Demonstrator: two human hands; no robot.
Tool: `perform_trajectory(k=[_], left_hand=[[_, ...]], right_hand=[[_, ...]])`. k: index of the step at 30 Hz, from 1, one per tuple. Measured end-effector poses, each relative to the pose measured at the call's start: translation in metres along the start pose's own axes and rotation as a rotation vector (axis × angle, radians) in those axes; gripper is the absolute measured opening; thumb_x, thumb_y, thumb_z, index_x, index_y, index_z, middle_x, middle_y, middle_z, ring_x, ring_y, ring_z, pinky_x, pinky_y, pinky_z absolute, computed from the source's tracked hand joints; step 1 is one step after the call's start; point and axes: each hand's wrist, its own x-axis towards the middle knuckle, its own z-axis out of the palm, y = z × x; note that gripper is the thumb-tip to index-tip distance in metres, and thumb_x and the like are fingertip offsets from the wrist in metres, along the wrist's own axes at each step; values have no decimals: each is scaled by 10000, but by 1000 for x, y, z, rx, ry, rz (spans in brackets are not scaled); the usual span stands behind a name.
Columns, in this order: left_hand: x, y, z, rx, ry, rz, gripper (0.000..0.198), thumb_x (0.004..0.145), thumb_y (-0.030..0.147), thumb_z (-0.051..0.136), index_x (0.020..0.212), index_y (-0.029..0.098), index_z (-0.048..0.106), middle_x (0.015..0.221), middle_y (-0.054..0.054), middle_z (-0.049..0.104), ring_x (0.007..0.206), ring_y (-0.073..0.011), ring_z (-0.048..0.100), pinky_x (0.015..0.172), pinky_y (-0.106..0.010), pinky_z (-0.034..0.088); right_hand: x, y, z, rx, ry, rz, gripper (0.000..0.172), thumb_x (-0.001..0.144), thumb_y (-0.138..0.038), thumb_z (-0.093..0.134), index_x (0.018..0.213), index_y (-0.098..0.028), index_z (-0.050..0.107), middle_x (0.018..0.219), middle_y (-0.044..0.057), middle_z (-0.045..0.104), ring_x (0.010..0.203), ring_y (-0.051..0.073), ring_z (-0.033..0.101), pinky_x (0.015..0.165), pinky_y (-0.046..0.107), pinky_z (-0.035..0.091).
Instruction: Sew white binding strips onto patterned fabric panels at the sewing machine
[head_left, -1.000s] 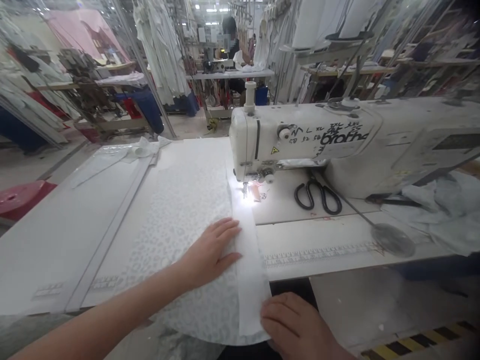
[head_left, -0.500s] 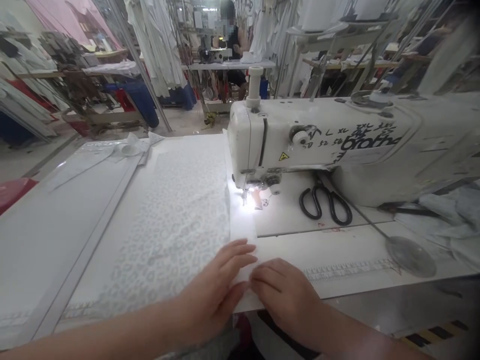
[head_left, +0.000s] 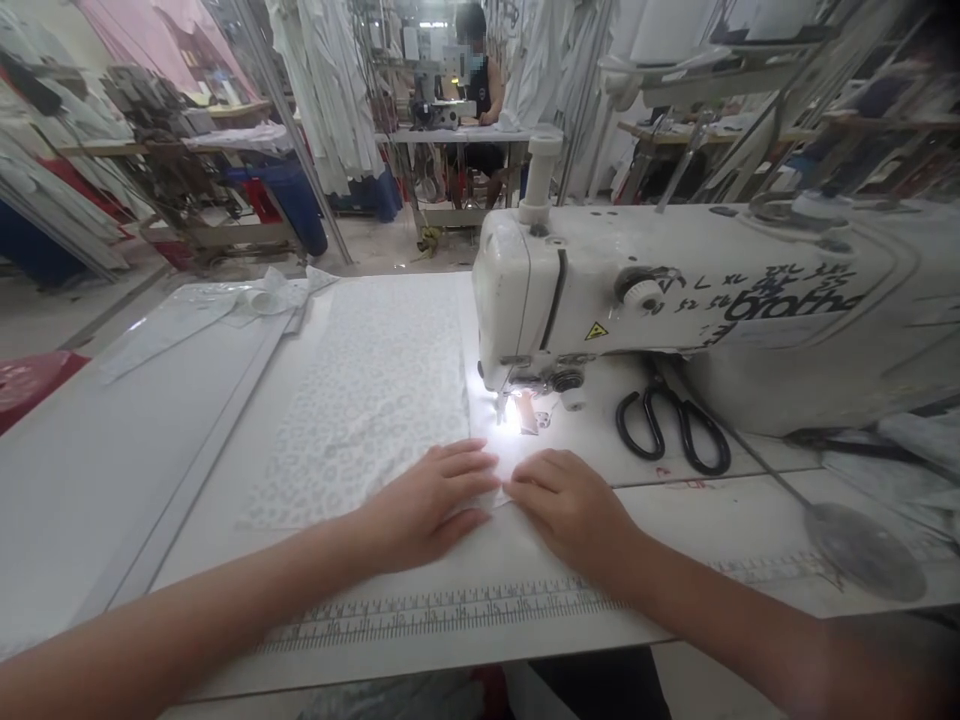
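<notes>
A pale fabric panel with a grey-green spotted print [head_left: 375, 390] lies on the table, its right edge running under the lit needle area [head_left: 504, 412] of a white sewing machine [head_left: 517, 290]. My left hand [head_left: 431, 505] rests flat on the near end of the fabric, fingers stretched toward the right edge. Close beside it, my right hand [head_left: 574, 505] has thumb and fingers pinched at the near corner of that edge, just in front of the needle. The fingertips of both hands almost meet.
Black-handled scissors [head_left: 671, 430] lie under the machine arm. A printed ruler [head_left: 450, 610] runs along the table's front edge. Fabric scraps [head_left: 262, 298] lie at the back left, and a bundle of cloth [head_left: 885, 490] at the right. A person [head_left: 480, 100] sits at another machine behind.
The fabric has moved away from me under the needle, with both hands following it forward. Its near edge and more of the ruler now show. The view has shifted slightly.
</notes>
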Motion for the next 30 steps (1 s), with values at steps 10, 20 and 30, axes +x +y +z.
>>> perform_trajectory(k=[10, 20, 30], left_hand=[[29, -38, -14, 48, 81, 55, 286, 880, 275, 489, 1149, 205, 553, 1258, -73, 533, 1238, -223, 407, 1019, -442, 367], [40, -49, -20, 73, 128, 68, 314, 862, 328, 512, 1157, 233, 564, 1199, -82, 558, 1169, -228, 456, 987, -420, 383], [27, -100, -77, 341, 280, -627, 412, 908, 398, 395, 1220, 148, 496, 1366, -137, 405, 1199, -271, 435, 978, -461, 376]], right_hand=[[15, 24, 3, -82, -28, 12, 241, 919, -176, 412, 1070, -139, 596, 1032, 84, 648, 949, 233, 533, 804, 397, 432], [16, 28, 5, -115, -21, 73, 283, 897, -190, 424, 1132, -123, 566, 1115, 106, 624, 1010, 265, 518, 851, 440, 421], [10, 30, -6, -27, 56, 105, 226, 873, -110, 414, 1041, -167, 555, 989, 77, 626, 936, 230, 530, 828, 410, 436]])
